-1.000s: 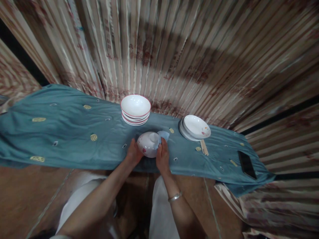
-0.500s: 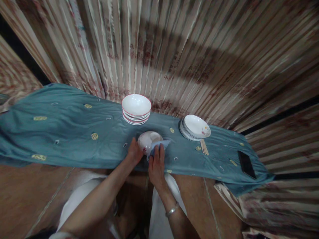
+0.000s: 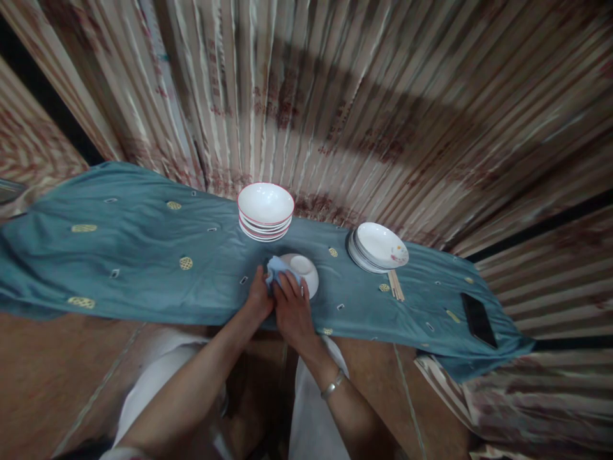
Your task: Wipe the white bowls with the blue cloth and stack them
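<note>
A white bowl is held bottom-up just above or on the cloth, its foot ring turned upward; I cannot tell if it touches the table. My left hand grips its left edge, fingers partly hidden behind the bowl and cloth. Pressed on the bowl's outer side is a light blue cloth, under the bent fingers of my right hand. Behind the bowl stands a stack of white bowls with red rims.
To the right is a stack of white flower-patterned dishes, with wooden chopsticks in front. A black phone lies at the right end of the green-patterned tablecloth. A pleated curtain hangs close behind.
My right hand and the blue cloth have moved left over the bowl, from its right front to its left side. The bowl has tipped so its foot ring faces more upward.
</note>
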Tool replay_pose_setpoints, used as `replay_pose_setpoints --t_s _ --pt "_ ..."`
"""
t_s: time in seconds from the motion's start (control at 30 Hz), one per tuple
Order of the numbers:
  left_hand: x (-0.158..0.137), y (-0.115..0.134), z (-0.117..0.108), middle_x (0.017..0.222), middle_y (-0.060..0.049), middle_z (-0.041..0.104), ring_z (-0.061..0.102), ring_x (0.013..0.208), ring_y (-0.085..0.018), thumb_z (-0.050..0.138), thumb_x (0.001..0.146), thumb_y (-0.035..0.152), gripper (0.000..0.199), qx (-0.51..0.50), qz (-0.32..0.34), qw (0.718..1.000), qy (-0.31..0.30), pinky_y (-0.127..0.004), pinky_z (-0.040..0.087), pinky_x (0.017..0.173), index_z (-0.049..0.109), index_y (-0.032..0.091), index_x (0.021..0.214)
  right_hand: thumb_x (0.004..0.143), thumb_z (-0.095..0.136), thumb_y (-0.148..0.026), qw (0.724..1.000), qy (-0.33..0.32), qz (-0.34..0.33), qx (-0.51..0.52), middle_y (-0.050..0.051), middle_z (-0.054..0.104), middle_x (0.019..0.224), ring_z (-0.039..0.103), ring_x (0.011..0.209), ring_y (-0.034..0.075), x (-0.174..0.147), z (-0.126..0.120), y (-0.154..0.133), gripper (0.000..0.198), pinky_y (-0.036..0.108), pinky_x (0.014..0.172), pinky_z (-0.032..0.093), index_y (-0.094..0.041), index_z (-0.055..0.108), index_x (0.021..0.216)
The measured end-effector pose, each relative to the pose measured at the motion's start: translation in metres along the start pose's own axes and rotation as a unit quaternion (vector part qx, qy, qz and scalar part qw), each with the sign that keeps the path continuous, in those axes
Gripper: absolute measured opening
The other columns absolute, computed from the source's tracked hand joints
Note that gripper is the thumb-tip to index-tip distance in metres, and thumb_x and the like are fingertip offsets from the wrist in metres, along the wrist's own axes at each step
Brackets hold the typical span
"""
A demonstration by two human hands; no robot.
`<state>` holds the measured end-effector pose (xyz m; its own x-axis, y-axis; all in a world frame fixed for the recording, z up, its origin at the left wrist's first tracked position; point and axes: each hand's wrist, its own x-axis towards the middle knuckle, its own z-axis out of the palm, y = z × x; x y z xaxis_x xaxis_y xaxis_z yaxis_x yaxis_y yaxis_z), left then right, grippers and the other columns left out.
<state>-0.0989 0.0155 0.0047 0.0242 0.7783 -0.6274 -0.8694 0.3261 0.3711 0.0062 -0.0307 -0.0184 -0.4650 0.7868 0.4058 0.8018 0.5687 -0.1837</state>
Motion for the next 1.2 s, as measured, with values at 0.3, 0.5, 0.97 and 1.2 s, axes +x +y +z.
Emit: replay_pose_setpoints --t_s 0.3,0.5,0.97,1.2 --pt "-0.007 0.002 0.011 0.081 -0.004 0.072 0.069 0.089 -0.013 0.038 0.101 0.032 0.035 -0.030 0.053 0.995 0.085 -0.019 0.052 0.086 0.068 0.014 0.103 0.100 0.041 -0.017 0.995 -0.055 -0.085 -0.009 0.011 0.060 0.137 0.039 0.138 0.025 0.037 -0.012 0.010 0.030 0.051 0.121 0.016 -0.014 0.062 0.122" --pt "-0.012 0.004 0.014 0.093 -0.007 0.074 0.069 0.101 -0.020 0.031 0.102 0.038 0.044 -0.046 -0.010 0.999 0.027 -0.032 0.055 0.092 0.065 0.014 0.115 0.100 0.041 -0.019 0.983 -0.143 -0.106 -0.053 0.012 0.066 0.119 0.047 0.126 0.026 0.071 -0.024 0.013 0.026 0.051 0.117 0.025 -0.014 0.065 0.111" --pt "-0.004 0.005 0.007 0.081 -0.008 0.072 0.070 0.095 -0.022 0.021 0.102 0.045 0.053 0.004 -0.026 0.999 -0.020 -0.035 0.055 0.084 0.065 0.016 0.096 0.096 0.043 -0.022 0.949 -0.310 0.001 -0.058 0.016 0.073 0.113 0.068 0.102 0.024 0.133 -0.035 0.025 0.034 0.032 0.088 0.048 -0.012 0.074 0.104" --pt "-0.006 0.006 0.007 0.097 -0.014 0.075 0.071 0.094 -0.024 0.020 0.101 0.047 0.060 0.006 -0.026 0.999 -0.017 -0.035 0.055 0.084 0.062 0.009 0.124 0.098 0.044 -0.021 0.953 -0.301 0.045 -0.014 0.008 0.075 0.108 0.068 0.094 0.018 0.145 -0.030 0.057 0.033 0.023 0.076 0.046 -0.015 0.076 0.102"
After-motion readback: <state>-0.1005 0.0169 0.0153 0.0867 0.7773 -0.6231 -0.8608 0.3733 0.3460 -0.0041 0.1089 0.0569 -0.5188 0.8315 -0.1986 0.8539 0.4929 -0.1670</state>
